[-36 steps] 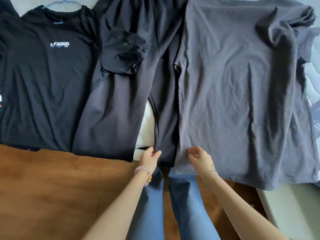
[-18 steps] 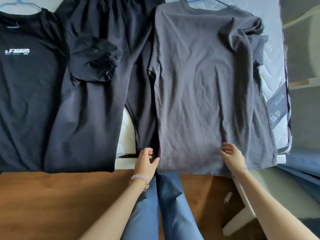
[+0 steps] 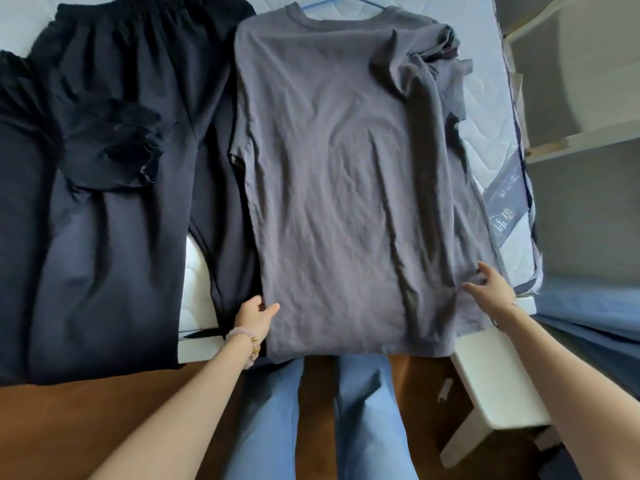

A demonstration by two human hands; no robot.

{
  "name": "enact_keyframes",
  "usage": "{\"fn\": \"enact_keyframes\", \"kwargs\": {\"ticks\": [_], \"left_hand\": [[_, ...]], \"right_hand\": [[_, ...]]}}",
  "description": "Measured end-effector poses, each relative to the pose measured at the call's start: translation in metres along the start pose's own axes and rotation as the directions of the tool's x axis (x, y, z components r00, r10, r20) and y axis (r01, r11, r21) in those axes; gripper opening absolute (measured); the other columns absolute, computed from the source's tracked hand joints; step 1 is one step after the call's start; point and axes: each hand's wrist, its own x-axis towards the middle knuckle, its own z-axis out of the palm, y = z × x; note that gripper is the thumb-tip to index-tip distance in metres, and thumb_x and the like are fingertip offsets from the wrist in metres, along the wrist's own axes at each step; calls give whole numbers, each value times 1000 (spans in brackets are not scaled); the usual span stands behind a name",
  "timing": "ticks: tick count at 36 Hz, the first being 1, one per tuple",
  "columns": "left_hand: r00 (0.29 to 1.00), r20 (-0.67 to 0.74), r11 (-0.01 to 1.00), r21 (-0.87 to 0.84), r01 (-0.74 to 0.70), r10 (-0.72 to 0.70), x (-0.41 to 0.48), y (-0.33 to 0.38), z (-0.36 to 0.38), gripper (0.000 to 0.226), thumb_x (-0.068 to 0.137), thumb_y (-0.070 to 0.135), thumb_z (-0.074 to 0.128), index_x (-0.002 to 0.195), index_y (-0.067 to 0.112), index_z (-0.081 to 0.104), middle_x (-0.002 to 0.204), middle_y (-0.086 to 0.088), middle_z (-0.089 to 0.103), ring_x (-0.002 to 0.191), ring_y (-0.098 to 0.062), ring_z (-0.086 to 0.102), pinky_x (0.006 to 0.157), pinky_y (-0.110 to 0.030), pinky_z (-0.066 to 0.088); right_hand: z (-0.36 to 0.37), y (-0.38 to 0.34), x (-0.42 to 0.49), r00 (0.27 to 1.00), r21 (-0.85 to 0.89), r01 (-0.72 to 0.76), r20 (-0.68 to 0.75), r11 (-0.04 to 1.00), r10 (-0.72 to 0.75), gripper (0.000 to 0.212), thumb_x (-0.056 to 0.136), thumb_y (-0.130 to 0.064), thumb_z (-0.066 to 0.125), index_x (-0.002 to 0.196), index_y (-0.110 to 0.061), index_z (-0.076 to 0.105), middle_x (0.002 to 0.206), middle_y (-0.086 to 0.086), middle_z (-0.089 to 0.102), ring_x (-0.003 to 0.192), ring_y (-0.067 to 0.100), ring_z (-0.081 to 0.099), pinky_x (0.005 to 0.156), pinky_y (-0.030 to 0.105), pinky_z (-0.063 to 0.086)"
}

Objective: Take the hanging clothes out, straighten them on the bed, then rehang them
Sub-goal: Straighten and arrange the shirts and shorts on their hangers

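Grey and matte, with soft creases running down its length, a short-sleeved grey T-shirt (image 3: 346,185) of thin knit fabric lies face up on a white quilted mattress (image 3: 485,140). Its ribbed round neck points away from the person. Its hem hangs a little over the near edge of the bed. A thin pale blue hanger (image 3: 322,3) shows at the neck opening. The sleeve on the right is bunched and folded inward over the chest.

The left hand (image 3: 254,315) pinches the lower left side edge of the shirt, with the thumb on top of the cloth and the fingers curled at the seam. A bracelet of pale pink beads with small gold beads (image 3: 242,337) circles that wrist. The right hand (image 3: 491,289) lies open on the lower right side edge. Its fingers are spread and press on the fabric, which puckers under them.

Just left of the shirt, and touching it, lie dark navy trousers (image 3: 138,133) with a gathered elastic waistband. Their smooth cloth shows broad folds. The crumpled sleeve of a black T-shirt (image 3: 110,143) lies across the trousers at the far left.

Below the bed edge are the person's blue denim legs (image 3: 367,410), a brown wooden floor (image 3: 104,420) and a white bed frame (image 3: 485,386). A white shelf (image 3: 571,143) stands at the right.
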Motion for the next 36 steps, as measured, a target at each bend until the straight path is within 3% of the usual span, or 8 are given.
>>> {"fn": "enact_keyframes", "kwargs": {"ticks": [5,8,12,15,20,26,32,36], "left_hand": [[996,-88,1000,18,25,-24,-3,-1,6,18,95,14,60,78,8,60,94,-12,66,98,-34,65,81,-35,46],[989,-137,998,22,58,-54,-10,2,12,18,96,16,59,91,-1,62,98,-19,68,97,-35,64,81,-36,47],[975,-210,996,36,80,-71,-18,5,21,24,98,17,56,99,-6,63,104,-20,68,96,-35,62,78,-36,44],[967,-243,994,51,96,-81,-22,8,26,26,99,19,54,102,-5,63,101,-16,65,94,-33,60,79,-35,43],[952,-295,987,108,116,-80,-22,9,30,30,99,17,54,74,1,49,77,-14,55,79,-31,53,67,-34,34],[928,-364,976,162,146,-78,-21,5,27,47,96,16,58,58,7,31,60,-12,40,69,-28,41,64,-34,27],[942,-313,970,162,180,-123,-18,7,38,42,97,18,58,62,5,39,63,-13,46,69,-28,46,63,-33,29],[944,-279,972,101,214,-179,-17,10,39,29,98,20,56,87,-6,60,89,-22,63,87,-35,60,74,-34,40]], "right_hand": [[-8,8,26,995,-8,46,-92,999,-46,58,83,-10,60,138,-14,42,140,12,45,119,32,51,95,40,42],[-15,13,36,989,9,10,-148,1000,-8,50,84,-11,56,133,-11,45,134,15,43,109,35,53,90,39,43],[-27,22,53,989,6,-14,-146,1000,15,48,84,-13,55,130,-6,48,133,18,43,118,36,47,103,41,35],[-35,23,65,984,21,-57,-168,998,60,43,84,-15,56,126,-7,54,131,17,46,117,35,49,102,39,36],[-41,28,80,992,-9,-109,-69,994,108,23,86,-23,59,100,-6,65,106,19,66,98,36,59,78,32,40],[-65,51,88,976,-76,-194,-114,978,185,18,89,-27,56,98,-11,60,117,23,59,110,41,53,92,41,42],[-75,61,92,971,-59,-211,-126,976,202,19,90,-23,55,103,-9,57,119,25,58,112,42,52,94,41,41],[-70,56,90,969,-20,-223,-119,975,219,19,88,-22,57,102,-9,60,117,23,60,112,40,53,95,40,41]]}}
